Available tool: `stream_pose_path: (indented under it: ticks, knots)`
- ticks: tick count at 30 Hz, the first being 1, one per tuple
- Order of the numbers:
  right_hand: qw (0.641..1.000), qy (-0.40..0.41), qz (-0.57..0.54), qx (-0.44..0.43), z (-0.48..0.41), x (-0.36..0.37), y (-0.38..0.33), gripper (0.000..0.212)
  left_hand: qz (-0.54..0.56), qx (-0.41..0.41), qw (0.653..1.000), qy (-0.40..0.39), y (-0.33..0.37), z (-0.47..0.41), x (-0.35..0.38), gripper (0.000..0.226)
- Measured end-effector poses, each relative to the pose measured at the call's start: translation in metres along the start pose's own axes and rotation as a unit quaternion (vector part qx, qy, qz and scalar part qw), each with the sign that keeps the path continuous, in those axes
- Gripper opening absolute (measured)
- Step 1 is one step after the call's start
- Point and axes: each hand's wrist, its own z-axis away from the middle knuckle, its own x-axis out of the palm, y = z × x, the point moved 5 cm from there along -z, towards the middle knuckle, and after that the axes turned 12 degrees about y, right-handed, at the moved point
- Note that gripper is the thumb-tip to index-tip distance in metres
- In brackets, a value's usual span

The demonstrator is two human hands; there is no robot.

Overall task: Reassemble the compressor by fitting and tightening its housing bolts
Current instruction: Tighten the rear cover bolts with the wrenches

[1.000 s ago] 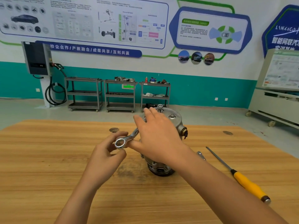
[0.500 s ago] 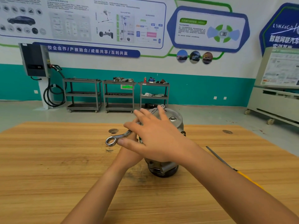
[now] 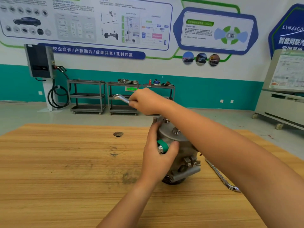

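The grey metal compressor point(image 3: 179, 155) stands upright on the wooden table point(image 3: 65, 170). Bolt heads point(image 3: 176, 131) show on its top cover, and a green-capped port point(image 3: 162, 145) sticks out on its left side. My left hand point(image 3: 158, 155) grips the left side of the housing, fingers wrapped round it by the green cap. My right hand point(image 3: 146, 101) is raised above and behind the compressor and grips a silver ring wrench point(image 3: 120, 97), whose free end points left. The wrench's other end is hidden behind my hand.
A second wrench point(image 3: 221, 176) lies on the table right of the compressor, partly under my right forearm. A round hole point(image 3: 118, 134) is in the tabletop further back. Tool carts point(image 3: 121, 97) line the far wall, and a charger unit point(image 3: 39, 60) hangs at left.
My right hand has taken the wrench and swung it up and away from me. My left hand has let go of the wrench and moved onto the compressor's side.
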Motion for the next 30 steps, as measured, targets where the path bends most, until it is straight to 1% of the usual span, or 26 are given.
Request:
stream_pose_path:
  ticks: [2, 3, 4, 6, 8, 13, 14, 16, 18, 20, 23, 24, 25, 26, 27, 28, 29, 30]
  knots:
    - [0.997, 0.011, -0.043, 0.056, -0.006, -0.007, 0.020, 0.027, 0.003, -0.002, 1.000, 0.010, -0.003, 0.001, 0.004, 0.069]
    - [0.992, 0.018, -0.083, 0.089, -0.007, -0.012, 0.031, 0.024, 0.005, -0.003, 1.000, 0.016, -0.002, 0.002, 0.006, 0.069]
    - [0.983, 0.027, -0.134, 0.126, -0.006, -0.016, 0.043, 0.022, 0.000, 0.004, 1.000, 0.018, -0.004, 0.002, 0.009, 0.066]
    - [0.950, 0.060, -0.236, 0.194, -0.003, -0.022, 0.064, 0.023, -0.002, 0.010, 1.000, 0.028, -0.006, 0.000, 0.014, 0.052]
    - [0.919, 0.094, -0.296, 0.241, 0.002, -0.026, 0.082, 0.025, 0.000, 0.029, 0.998, 0.047, -0.005, -0.002, 0.014, 0.042]
    - [0.881, 0.125, -0.348, 0.296, 0.009, -0.027, 0.102, 0.023, 0.018, 0.059, 0.989, 0.132, -0.002, -0.006, 0.007, 0.023]
    - [0.871, 0.131, -0.360, 0.307, 0.010, -0.027, 0.104, 0.023, 0.014, 0.065, 0.988, 0.139, -0.003, -0.007, 0.005, 0.019]
    - [0.852, 0.147, -0.380, 0.328, 0.010, -0.027, 0.109, 0.024, -0.010, 0.086, 0.986, 0.145, -0.002, -0.008, 0.002, 0.020]
    - [0.825, 0.178, -0.402, 0.355, 0.010, -0.031, 0.115, 0.023, -0.034, 0.113, 0.981, 0.154, 0.000, -0.007, -0.002, 0.018]
    - [0.776, 0.231, -0.436, 0.392, 0.012, -0.035, 0.128, 0.020, -0.046, 0.136, 0.976, 0.161, 0.003, -0.003, -0.003, 0.016]
    - [0.681, 0.328, -0.484, 0.441, 0.034, -0.032, 0.152, 0.018, -0.051, 0.149, 0.971, 0.182, 0.004, 0.005, -0.008, 0.019]
    - [0.643, 0.357, -0.510, 0.446, 0.046, -0.029, 0.158, 0.015, -0.051, 0.149, 0.969, 0.190, 0.003, 0.006, -0.010, 0.020]
    - [0.596, 0.379, -0.550, 0.447, 0.060, -0.025, 0.162, 0.009, -0.050, 0.146, 0.968, 0.197, 0.001, 0.007, -0.012, 0.022]
    - [0.547, 0.401, -0.589, 0.440, 0.073, -0.023, 0.163, 0.009, -0.048, 0.142, 0.968, 0.204, 0.000, 0.007, -0.015, 0.026]
    - [0.507, 0.421, -0.619, 0.427, 0.085, -0.023, 0.164, 0.014, -0.048, 0.139, 0.967, 0.210, -0.002, 0.006, -0.017, 0.032]
    - [0.480, 0.439, -0.639, 0.410, 0.097, -0.025, 0.164, 0.016, -0.049, 0.139, 0.966, 0.214, -0.003, 0.005, -0.019, 0.035]
    - [0.466, 0.453, -0.651, 0.392, 0.110, -0.028, 0.161, 0.018, -0.051, 0.141, 0.965, 0.217, -0.003, 0.005, -0.020, 0.037]
    - [0.463, 0.465, -0.657, 0.372, 0.124, -0.030, 0.158, 0.019, -0.053, 0.143, 0.964, 0.218, -0.004, 0.004, -0.021, 0.038]
